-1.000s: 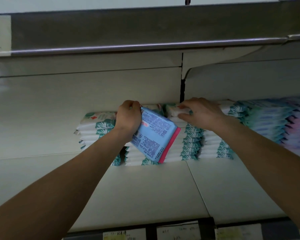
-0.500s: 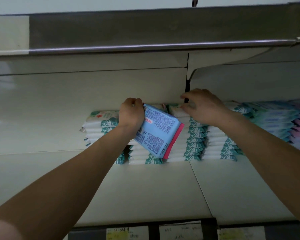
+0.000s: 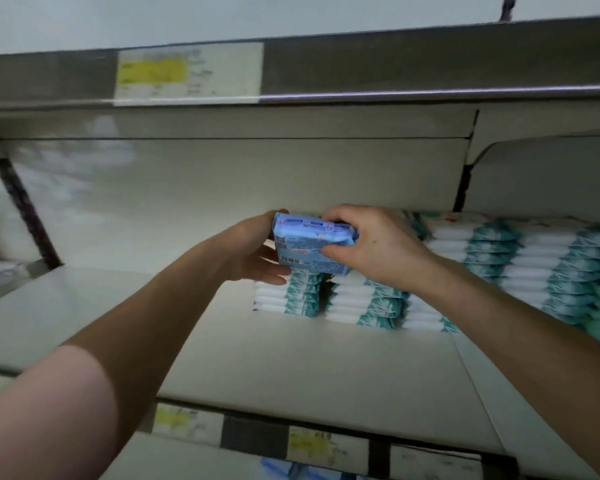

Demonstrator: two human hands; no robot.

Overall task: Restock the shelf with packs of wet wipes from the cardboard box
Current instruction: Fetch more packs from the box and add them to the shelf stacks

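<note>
- Head view: a flat light-blue plastic pack of wet wipes [image 3: 312, 245] is held between both hands, just in front of the shelf's back wall.
- Its left end is pinched by the left hand [image 3: 257, 252], thumb over the top, fingers spread loosely beneath.
- Its right end is clamped by the right hand [image 3: 373, 245], fingers curled over the top, thumb pressed on the printed face.
- The pack's long axis is seen running hand to hand, dipping slightly to the right.
- Stacks of white-and-teal wipe packs [image 3: 361, 299] are found directly under the hands and on past the right hand.
- Bare cream metal shelf [image 3: 291, 362] lies nearer than the hands and past the left hand.
- Judged: the pack only needs lowering, and neither hand is nearer.
- The cardboard box is not in view.
</note>
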